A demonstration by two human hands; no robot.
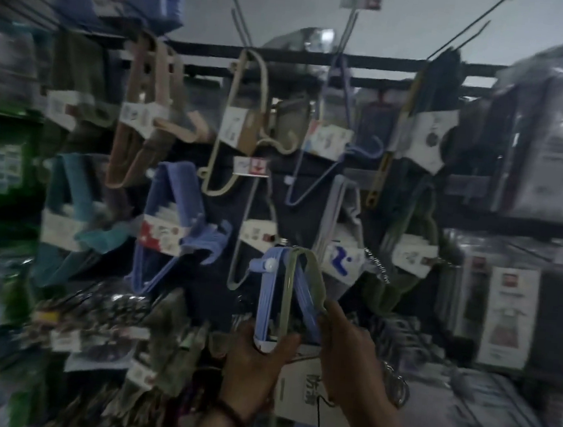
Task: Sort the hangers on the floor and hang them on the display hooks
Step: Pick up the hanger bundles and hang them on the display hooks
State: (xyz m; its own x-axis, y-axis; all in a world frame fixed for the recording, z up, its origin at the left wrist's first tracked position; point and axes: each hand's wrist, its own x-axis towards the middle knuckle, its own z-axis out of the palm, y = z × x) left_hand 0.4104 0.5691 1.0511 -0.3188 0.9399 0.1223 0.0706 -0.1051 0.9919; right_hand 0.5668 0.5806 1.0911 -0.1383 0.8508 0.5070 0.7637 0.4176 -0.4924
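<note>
Holding a bundle of hangers up at the display, head view, blurry. Your left hand (256,352) has its fingers clenched around the bottom bend of the blue hangers (266,301); your right hand (350,354) pinches the shoulder of the green hanger (306,267), probably to steady the set and aim it. Hook tips can't be made out here. Packed hanger bundles (165,223) hang close on the left, a white-tagged pack (341,253) on the right, so you get only a narrow gap. A paper tag (304,387) dangles below your wrists.
</note>
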